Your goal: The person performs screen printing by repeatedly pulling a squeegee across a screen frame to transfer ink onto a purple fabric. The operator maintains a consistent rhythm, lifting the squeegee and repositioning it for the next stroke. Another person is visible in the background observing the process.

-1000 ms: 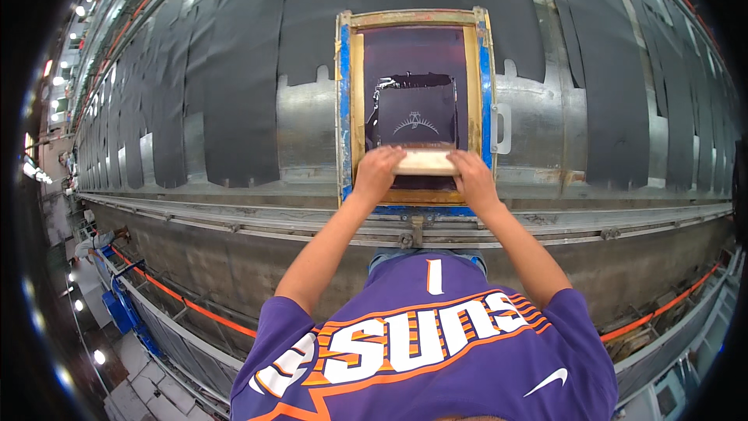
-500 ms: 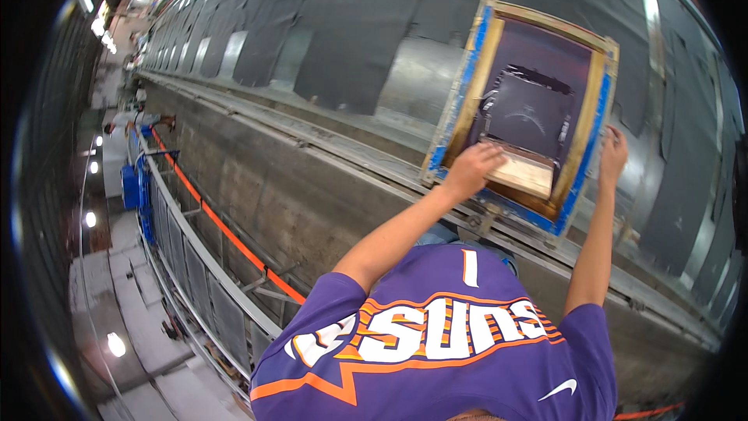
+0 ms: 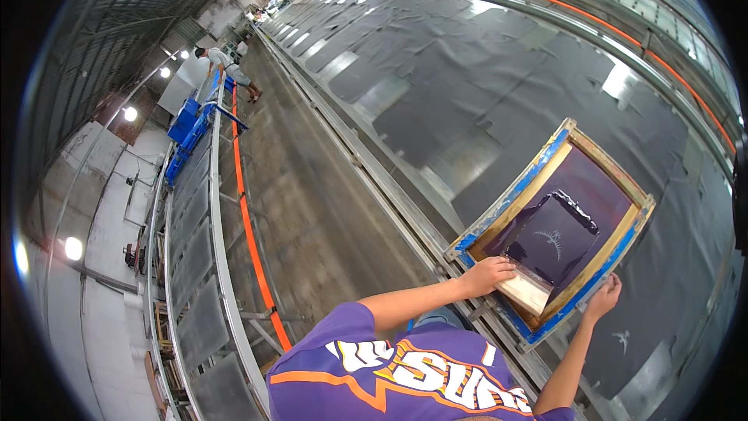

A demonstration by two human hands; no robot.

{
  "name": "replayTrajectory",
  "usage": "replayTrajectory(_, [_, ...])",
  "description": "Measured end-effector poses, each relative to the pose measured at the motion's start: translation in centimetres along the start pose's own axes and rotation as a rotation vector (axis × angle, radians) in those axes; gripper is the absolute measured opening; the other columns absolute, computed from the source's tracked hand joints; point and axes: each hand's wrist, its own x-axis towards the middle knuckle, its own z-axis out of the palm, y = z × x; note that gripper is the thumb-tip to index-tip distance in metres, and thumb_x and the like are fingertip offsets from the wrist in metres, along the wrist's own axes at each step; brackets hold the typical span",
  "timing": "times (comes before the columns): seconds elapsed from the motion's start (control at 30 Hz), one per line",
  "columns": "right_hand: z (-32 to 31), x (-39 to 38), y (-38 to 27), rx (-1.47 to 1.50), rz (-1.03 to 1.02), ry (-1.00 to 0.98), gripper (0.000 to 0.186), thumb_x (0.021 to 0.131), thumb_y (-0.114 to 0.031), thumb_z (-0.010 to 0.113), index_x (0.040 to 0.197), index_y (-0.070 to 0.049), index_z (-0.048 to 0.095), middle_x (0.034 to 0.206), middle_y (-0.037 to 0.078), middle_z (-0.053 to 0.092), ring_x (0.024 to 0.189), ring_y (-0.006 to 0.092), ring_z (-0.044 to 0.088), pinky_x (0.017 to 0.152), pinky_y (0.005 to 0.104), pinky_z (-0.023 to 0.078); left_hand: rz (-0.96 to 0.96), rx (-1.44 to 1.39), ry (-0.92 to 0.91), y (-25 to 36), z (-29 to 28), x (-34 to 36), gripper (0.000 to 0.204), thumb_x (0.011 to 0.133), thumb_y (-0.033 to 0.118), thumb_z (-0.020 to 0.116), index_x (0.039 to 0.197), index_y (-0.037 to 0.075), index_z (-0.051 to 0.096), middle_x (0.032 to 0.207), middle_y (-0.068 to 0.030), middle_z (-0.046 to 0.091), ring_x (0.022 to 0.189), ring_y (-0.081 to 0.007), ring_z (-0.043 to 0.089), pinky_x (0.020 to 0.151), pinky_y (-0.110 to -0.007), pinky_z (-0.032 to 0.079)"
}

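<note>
A screen printing frame (image 3: 640, 217) with wooden rails and blue tape along its edges lies on the dark-covered long table at my right. Inside it is a dark purple mesh, with wet dark ink around a rectangle that carries a pale arched design (image 3: 550, 241). My left hand (image 3: 488, 276) is closed on the wooden handle of a squeegee (image 3: 527, 293), which rests across the near end of the mesh. My right hand (image 3: 602, 299) is at the outer edge of the right rail, its fingers curled; whether they grip the rail is hidden.
Dark fabric pieces (image 3: 499, 117) cover the table (image 3: 448, 206), with shiny bare patches between. A pale print (image 3: 621, 338) shows right of the frame. On the left run a concrete aisle (image 3: 312, 187), an orange hose (image 3: 248, 226) and another table (image 3: 191, 273). A person (image 3: 226, 68) bends over farther down.
My view has turned, so the frame sits lower and farther right in it. The squeegee stays at the frame's near end in my left hand. My right hand remains beside the right rail.
</note>
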Motion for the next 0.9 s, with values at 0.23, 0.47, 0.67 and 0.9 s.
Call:
replayTrajectory(0.23, [4.2, -1.9, 0.0, 0.057, 0.028, 0.005, 0.022, 0.102, -0.018, 0.056, 0.115, -0.003, 0.065, 0.104, 0.014, 0.071, 0.094, 0.0285, 0.066, 0.087, 0.0387, 0.049, 0.013, 0.081, -0.034, -3.6, 0.1, -1.9, 0.06, 0.072, 0.003, 0.074, 0.131, 0.011, 0.063, 0.138, -0.0077, 0.062, 0.129, -0.0283, 0.055, 0.109, -0.041, 0.045])
replayTrajectory(0.47, [4.9, -2.2, 1.1, -0.054, 0.02, 0.014, 0.026, 0.101, -0.024, 0.057, 0.118, -0.006, 0.065, 0.106, 0.017, 0.072, 0.098, 0.0334, 0.068, 0.089, 0.0422, 0.05, -0.007, 0.168, -0.084, -5.1, 0.7, -2.2, 0.059, 0.073, 0.0, 0.071, 0.129, 0.016, 0.066, 0.137, -0.0015, 0.064, 0.131, -0.0244, 0.054, 0.107, -0.04, 0.044])
replayTrajectory(0.67, [6.2, -2.0, 1.1, -0.131, 0.027, -0.029, 0.029, 0.101, -0.028, 0.058, 0.12, -0.007, 0.065, 0.102, 0.021, 0.073, 0.097, 0.04, 0.07, 0.087, 0.047, 0.051, -0.135, 0.29, -0.274, -4.8, -0.7, 0.6, 0.052, 0.076, 0.002, 0.068, 0.125, 0.019, 0.068, 0.126, 0.003, 0.068, 0.12, -0.0214, 0.059, 0.09, -0.038, 0.049])
replayTrajectory(0.9, [4.5, -5.7, 2.3, -0.035, -0.088, -0.003, 0.044, 0.102, -0.021, 0.061, 0.143, -0.008, 0.055, 0.102, 0.012, 0.063, 0.088, 0.0231, 0.06, 0.08, 0.0367, 0.048, -0.192, 0.243, -0.233, -6.6, -1.3, 2.5, 0.042, 0.074, 0.002, 0.068, 0.111, 0.021, 0.072, 0.107, 0.0063, 0.069, 0.108, -0.0208, 0.06, 0.082, -0.04, 0.05])
